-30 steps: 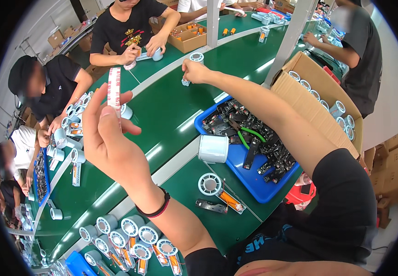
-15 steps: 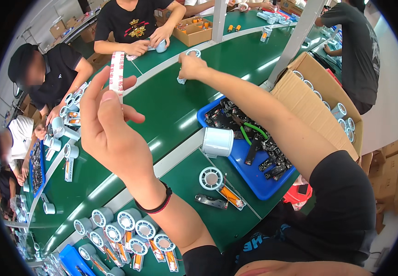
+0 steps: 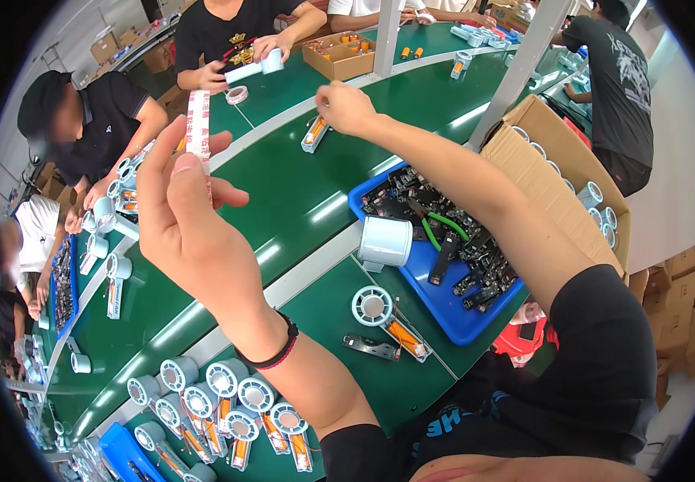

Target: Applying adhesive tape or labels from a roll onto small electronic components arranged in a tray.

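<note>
My left hand (image 3: 207, 217) is raised at left over the green belt, a strip of white tape with red print (image 3: 199, 120) pinched at the thumb. The other fingers are spread and curved. My right hand (image 3: 349, 111) reaches to the far part of the belt, its fingers curled over the round end of a handheld fan body (image 3: 315, 135). An orange battery shows in that fan's open handle; its round head is hidden behind the hand. Nearer me lie another opened fan (image 3: 373, 307) with an orange battery and a black handle part (image 3: 371, 347).
A blue tray (image 3: 452, 317) holds black parts and green-handled pliers (image 3: 447, 226); a light-blue fan housing (image 3: 386, 241) stands at its edge. Several fans (image 3: 243, 430) cluster at lower left. At right stands a cardboard box (image 3: 548, 177) of fans. Co-workers sit across the belt, near a tape roll (image 3: 236, 95).
My right hand has shifted slightly up and right, uncovering the fan's handle. The left hand still holds the tape. Across the belt, a co-worker has lifted a fan piece, leaving the tape roll more visible.
</note>
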`<action>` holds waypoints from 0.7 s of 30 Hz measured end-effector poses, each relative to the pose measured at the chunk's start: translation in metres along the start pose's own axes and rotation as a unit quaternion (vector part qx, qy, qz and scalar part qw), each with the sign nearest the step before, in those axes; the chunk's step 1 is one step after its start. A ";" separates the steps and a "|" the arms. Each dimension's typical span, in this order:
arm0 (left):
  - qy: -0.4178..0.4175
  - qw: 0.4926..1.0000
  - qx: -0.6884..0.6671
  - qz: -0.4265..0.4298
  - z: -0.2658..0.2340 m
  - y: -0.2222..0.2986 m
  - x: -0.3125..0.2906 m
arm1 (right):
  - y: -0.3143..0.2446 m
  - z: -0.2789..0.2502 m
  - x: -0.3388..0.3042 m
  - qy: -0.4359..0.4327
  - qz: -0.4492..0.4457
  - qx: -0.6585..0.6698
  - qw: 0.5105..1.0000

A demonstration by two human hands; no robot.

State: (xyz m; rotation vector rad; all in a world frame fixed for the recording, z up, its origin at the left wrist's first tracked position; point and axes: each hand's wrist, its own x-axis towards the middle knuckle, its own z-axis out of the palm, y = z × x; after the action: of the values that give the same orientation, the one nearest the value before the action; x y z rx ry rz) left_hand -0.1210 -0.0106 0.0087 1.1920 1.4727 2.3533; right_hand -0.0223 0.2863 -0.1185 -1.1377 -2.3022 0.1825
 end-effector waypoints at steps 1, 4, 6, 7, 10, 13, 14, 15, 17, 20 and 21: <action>-0.010 1.000 0.001 -0.013 -0.001 -0.001 0.001 | -0.009 -0.008 -0.002 0.039 -0.051 0.034 0.997; -0.041 0.999 0.013 -0.022 -0.002 -0.005 0.004 | -0.055 -0.056 -0.014 0.073 -0.130 0.271 0.951; -0.082 0.996 0.038 -0.017 0.001 -0.008 0.004 | -0.093 -0.099 -0.036 0.123 -0.225 0.310 0.916; -0.085 0.996 0.034 -0.014 0.006 -0.009 0.004 | -0.106 -0.117 -0.046 0.178 -0.309 0.293 0.887; -0.121 0.991 0.011 -0.057 0.009 -0.009 0.000 | -0.136 -0.141 -0.067 0.198 -0.387 0.247 0.866; -0.104 0.993 0.024 -0.041 0.012 -0.010 -0.004 | -0.150 -0.143 -0.074 0.229 -0.422 0.161 0.862; -0.094 0.995 0.030 -0.033 0.012 -0.010 -0.005 | -0.150 -0.144 -0.074 0.229 -0.421 0.161 0.863; -0.094 0.995 0.030 -0.033 0.012 -0.011 -0.005 | -0.151 -0.145 -0.075 0.214 -0.404 0.170 0.873; -0.107 0.994 0.011 -0.027 0.009 -0.015 -0.003 | -0.153 -0.147 -0.076 0.183 -0.369 0.190 0.891; -0.107 0.994 0.008 -0.021 0.005 -0.016 -0.003 | -0.160 -0.153 -0.079 0.127 -0.359 0.225 0.897; -0.102 0.994 0.014 -0.018 0.004 -0.016 -0.003 | -0.162 -0.155 -0.080 0.099 -0.353 0.242 0.898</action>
State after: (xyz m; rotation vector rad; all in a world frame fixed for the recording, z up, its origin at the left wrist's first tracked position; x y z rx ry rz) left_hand -0.1211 -0.0009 -0.0053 1.3549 1.4490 2.1209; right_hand -0.0120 0.1039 0.0340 -0.0423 -2.1552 0.3155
